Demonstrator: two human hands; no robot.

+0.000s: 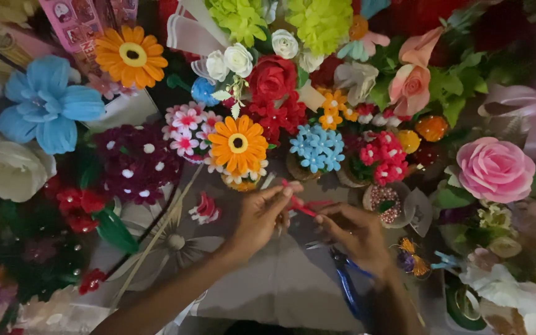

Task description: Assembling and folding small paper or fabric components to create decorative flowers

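Both forearms enter from the near edge: left hand (262,214) pinches the far-left end of a red strip (299,206), right hand (355,231) pinches its near-right end, strip slanting between them above blue pliers (345,282).

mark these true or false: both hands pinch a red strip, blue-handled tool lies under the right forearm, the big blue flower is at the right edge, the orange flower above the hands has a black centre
1. Both hands, left hand and right hand, pinch the red strip: true.
2. A blue-handled tool lies by the right forearm: true, though partly hidden.
3. The big blue flower is at the right edge: false, it is at the left; a pink rose is at the right.
4. The orange flower above the hands has a black centre: false, its centre is yellow.
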